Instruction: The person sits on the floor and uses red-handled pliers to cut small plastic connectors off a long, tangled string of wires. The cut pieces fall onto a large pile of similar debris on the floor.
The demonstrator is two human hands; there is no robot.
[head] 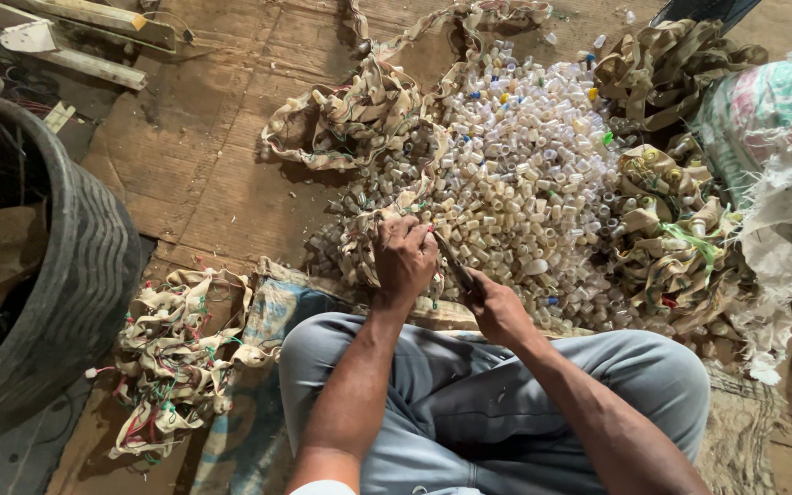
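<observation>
Beside the woven sack, left hand grips beige strip.

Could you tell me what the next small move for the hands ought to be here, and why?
Probably draw the blade in the right hand across the tan strap that the left hand grips. The blade's tip already meets the strap at the left fingers, over the pile of small plastic pieces, so whatever is cut loose would likely drop there.
</observation>
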